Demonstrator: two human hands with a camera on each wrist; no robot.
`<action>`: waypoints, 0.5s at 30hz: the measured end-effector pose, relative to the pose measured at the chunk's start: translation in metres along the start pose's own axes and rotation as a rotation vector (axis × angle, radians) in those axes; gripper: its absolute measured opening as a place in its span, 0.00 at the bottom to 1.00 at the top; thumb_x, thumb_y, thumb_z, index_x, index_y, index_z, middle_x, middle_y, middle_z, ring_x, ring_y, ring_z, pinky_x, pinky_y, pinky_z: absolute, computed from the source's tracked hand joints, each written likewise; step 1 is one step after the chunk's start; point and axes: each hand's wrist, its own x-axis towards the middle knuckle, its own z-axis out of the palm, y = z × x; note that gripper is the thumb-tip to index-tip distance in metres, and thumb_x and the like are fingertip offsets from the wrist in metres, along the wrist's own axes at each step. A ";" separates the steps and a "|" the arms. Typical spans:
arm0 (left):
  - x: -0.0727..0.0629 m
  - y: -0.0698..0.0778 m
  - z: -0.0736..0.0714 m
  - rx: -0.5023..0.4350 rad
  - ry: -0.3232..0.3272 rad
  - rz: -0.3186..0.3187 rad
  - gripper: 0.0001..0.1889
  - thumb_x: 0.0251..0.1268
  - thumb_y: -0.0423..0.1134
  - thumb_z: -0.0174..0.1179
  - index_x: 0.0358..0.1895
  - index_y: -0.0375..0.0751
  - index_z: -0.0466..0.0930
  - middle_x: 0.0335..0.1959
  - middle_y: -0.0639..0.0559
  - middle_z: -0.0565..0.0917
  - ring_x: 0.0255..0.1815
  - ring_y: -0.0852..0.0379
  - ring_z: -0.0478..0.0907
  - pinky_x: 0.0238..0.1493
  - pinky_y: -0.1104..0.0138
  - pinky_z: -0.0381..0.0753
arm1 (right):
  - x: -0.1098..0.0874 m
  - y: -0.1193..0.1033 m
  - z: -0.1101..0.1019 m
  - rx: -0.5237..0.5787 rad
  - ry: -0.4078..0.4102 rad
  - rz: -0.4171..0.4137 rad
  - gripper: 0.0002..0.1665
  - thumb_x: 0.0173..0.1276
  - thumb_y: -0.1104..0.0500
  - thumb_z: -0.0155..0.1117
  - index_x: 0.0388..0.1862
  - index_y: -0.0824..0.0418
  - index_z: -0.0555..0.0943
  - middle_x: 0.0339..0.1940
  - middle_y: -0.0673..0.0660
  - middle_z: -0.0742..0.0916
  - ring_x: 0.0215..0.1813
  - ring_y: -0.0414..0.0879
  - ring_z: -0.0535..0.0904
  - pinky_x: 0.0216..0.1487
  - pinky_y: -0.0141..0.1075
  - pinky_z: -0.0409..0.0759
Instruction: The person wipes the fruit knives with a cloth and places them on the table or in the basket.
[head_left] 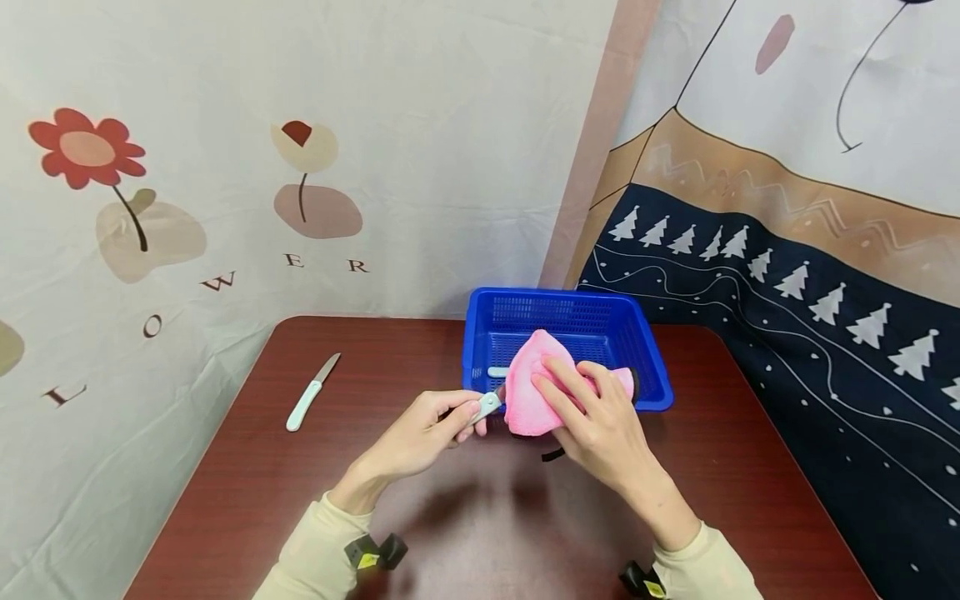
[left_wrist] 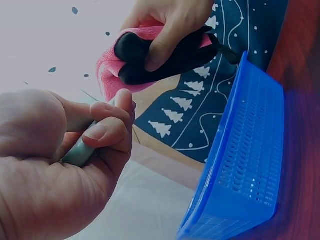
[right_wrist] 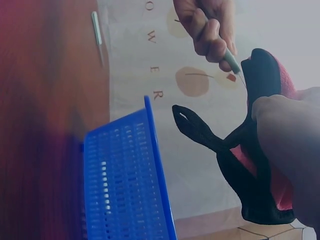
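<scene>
My left hand (head_left: 426,432) grips a small knife (head_left: 489,406) by its pale green handle, with the blade pointing at a pink cloth (head_left: 531,404). The fingers of my right hand (head_left: 603,429) hold that cloth from above, bunched up. In the right wrist view, the cloth (right_wrist: 262,82) shows black trim and a hanging black loop. A little of the blade is visible there; the rest goes out of sight at the cloth. Seen from the left wrist, my right thumb presses on the black side. Both hands are raised at the near side of a blue basket (head_left: 660,358).
A second knife (head_left: 306,402) with a pale handle lies on the left of the brown table (head_left: 375,367). Inside the basket, a pale handle (head_left: 497,372) is partly hidden by the cloth. Printed curtains (head_left: 450,167) hang behind the table.
</scene>
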 end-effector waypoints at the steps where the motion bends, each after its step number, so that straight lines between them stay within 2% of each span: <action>1: 0.001 0.000 0.001 0.000 -0.006 0.003 0.16 0.94 0.36 0.51 0.45 0.37 0.88 0.29 0.52 0.77 0.29 0.67 0.68 0.27 0.74 0.63 | -0.001 0.001 -0.001 -0.001 0.002 0.008 0.25 0.91 0.48 0.53 0.73 0.57 0.87 0.72 0.64 0.89 0.59 0.65 0.81 0.54 0.55 0.86; 9: 0.007 0.001 0.005 0.014 -0.034 0.004 0.17 0.94 0.37 0.52 0.44 0.37 0.89 0.28 0.52 0.76 0.27 0.67 0.66 0.25 0.75 0.62 | -0.010 0.016 -0.011 -0.043 0.019 0.043 0.25 0.89 0.49 0.54 0.71 0.58 0.87 0.71 0.65 0.89 0.58 0.67 0.82 0.54 0.57 0.84; 15: 0.011 0.001 0.008 0.008 -0.029 -0.007 0.17 0.94 0.38 0.51 0.44 0.38 0.89 0.28 0.52 0.76 0.28 0.67 0.66 0.26 0.74 0.63 | -0.021 0.031 -0.028 -0.096 0.029 0.110 0.25 0.90 0.48 0.55 0.69 0.60 0.88 0.70 0.67 0.89 0.56 0.68 0.80 0.55 0.58 0.80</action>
